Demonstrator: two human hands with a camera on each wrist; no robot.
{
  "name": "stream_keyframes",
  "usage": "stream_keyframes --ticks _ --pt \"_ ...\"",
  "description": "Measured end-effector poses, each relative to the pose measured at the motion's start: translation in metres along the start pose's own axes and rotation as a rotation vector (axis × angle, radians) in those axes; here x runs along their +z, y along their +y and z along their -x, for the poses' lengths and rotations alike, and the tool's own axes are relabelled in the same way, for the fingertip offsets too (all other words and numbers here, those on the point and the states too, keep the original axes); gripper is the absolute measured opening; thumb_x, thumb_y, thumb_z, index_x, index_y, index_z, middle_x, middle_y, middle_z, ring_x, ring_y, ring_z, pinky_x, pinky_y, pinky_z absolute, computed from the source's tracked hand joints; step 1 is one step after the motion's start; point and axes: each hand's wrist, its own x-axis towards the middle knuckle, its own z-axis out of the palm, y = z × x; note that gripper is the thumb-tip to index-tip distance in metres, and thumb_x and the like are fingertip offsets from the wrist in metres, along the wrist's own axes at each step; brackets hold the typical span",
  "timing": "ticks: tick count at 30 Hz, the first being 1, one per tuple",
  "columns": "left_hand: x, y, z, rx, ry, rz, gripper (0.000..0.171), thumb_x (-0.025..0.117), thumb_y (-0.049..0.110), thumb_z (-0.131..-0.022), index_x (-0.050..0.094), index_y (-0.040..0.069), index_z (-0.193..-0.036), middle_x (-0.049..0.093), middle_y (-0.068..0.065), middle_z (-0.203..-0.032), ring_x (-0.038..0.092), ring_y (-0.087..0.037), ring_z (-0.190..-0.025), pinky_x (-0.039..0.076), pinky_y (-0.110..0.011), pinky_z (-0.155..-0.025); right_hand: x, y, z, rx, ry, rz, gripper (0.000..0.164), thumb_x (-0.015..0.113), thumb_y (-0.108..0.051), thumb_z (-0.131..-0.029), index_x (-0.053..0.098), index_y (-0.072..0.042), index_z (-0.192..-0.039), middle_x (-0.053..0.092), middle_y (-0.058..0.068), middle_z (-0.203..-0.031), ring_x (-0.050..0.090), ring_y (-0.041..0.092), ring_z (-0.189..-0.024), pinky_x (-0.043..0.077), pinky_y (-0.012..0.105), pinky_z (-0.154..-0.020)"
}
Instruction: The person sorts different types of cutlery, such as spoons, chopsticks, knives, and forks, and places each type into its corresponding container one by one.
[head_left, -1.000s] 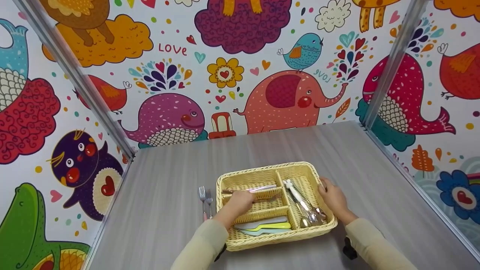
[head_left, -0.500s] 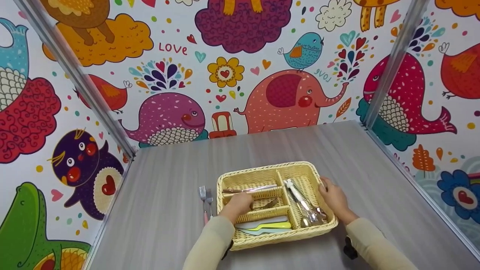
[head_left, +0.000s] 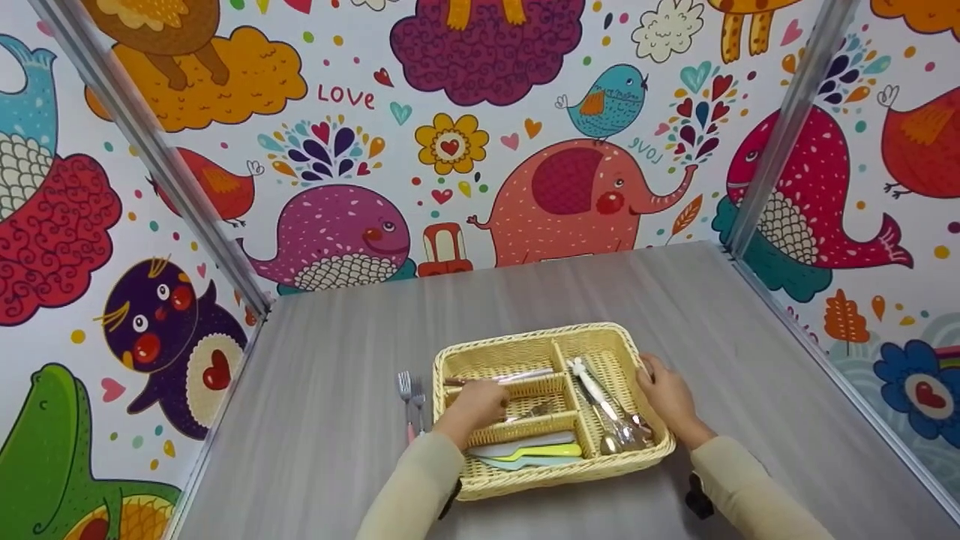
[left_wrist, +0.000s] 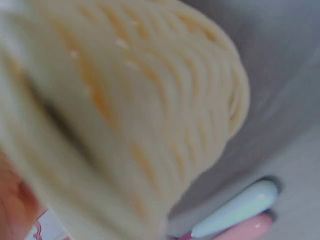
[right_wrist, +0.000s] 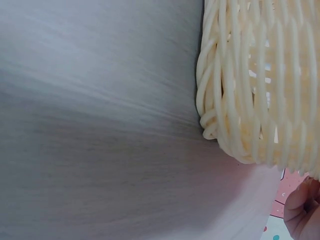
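A cream wicker cutlery basket (head_left: 570,421) stands on the table, divided into compartments. My left hand (head_left: 474,406) reaches into its middle left compartment, beside a metal fork (head_left: 534,412) lying there. The fingertips are hidden, so whether they touch the fork cannot be told. In the left wrist view only a bit of that hand (left_wrist: 15,200) shows past the rim. My right hand (head_left: 670,394) grips the basket's right rim, also glimpsed as fingers (right_wrist: 302,202) in the right wrist view. Left of the basket lie two forks (head_left: 411,397), with pink and pale mint handles.
The front compartment has several knives, one with a yellow handle (head_left: 551,451). Spoons (head_left: 619,431) fill part of the right one. Further cutlery (head_left: 525,376) lies in the rear left one. Patterned walls (head_left: 450,187) enclose the grey table (head_left: 337,360).
The fork by my left hand has sunk from a raised position into the middle compartment. My left hand dipped, then rose slightly. My right hand and the basket have stayed put.
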Motion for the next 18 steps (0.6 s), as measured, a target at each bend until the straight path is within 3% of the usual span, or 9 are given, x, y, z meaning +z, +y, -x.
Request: stream_keyframes --ticks 3,6,10,12,15,18 --pt "-0.019 -0.012 0.006 -0.007 0.149 0.210 0.015 0.058 0.020 -0.088 0.070 0.010 -0.089 0.068 -0.001 -0.081 0.062 -0.014 -0.072 0.051 -0.028 -0.065 0.001 0.001 0.000 0.002 0.010 -0.003 0.035 0.053 -0.017 -0.092 0.054 0.000 -0.122 0.041 -0.003 -0.052 0.034 0.010 -0.042 0.029 0.027 -0.043" --pt "-0.043 -0.030 0.021 -0.075 0.310 0.389 0.021 0.056 0.021 -0.090 0.068 0.006 -0.099 0.069 -0.006 -0.089 0.064 -0.019 -0.080 0.053 -0.032 -0.070 0.003 0.001 0.001 0.010 0.001 -0.014 0.035 0.052 -0.018 -0.092 0.054 0.000 -0.122 0.042 -0.003 -0.053 0.035 0.010 -0.043 0.029 0.026 -0.043" --pt "-0.061 -0.061 0.053 -0.236 0.499 0.446 0.019 0.057 0.016 -0.090 0.066 0.003 -0.099 0.069 -0.011 -0.090 0.065 -0.024 -0.080 0.054 -0.037 -0.069 0.002 0.000 0.001 0.021 -0.011 -0.022 0.036 0.052 -0.018 -0.091 0.054 -0.002 -0.123 0.043 -0.002 -0.055 0.037 0.011 -0.045 0.030 0.027 -0.044" --pt "-0.060 -0.075 0.069 -0.311 0.593 0.410 0.016 0.059 0.013 -0.087 0.067 0.002 -0.095 0.069 -0.011 -0.086 0.065 -0.025 -0.077 0.053 -0.039 -0.067 0.001 0.001 0.001 0.026 -0.002 -0.017 0.035 0.052 -0.018 -0.091 0.054 -0.002 -0.122 0.043 -0.002 -0.056 0.037 0.012 -0.046 0.030 0.027 -0.045" --pt "-0.044 -0.091 0.090 -0.418 0.683 0.357 0.013 0.060 0.011 -0.085 0.067 0.001 -0.090 0.069 -0.010 -0.079 0.064 -0.023 -0.068 0.052 -0.038 -0.059 0.000 0.001 0.000 0.024 0.009 -0.015 0.035 0.053 -0.017 -0.091 0.055 -0.001 -0.121 0.043 -0.001 -0.057 0.037 0.013 -0.047 0.030 0.028 -0.045" --pt "-0.019 -0.096 0.108 -0.530 0.650 0.357 0.012 0.059 0.009 -0.084 0.066 0.000 -0.088 0.067 -0.009 -0.073 0.060 -0.021 -0.061 0.050 -0.038 -0.055 0.001 0.001 -0.001 0.020 0.014 -0.018 0.034 0.053 -0.017 -0.090 0.055 -0.001 -0.120 0.043 -0.002 -0.057 0.038 0.012 -0.047 0.030 0.028 -0.045"
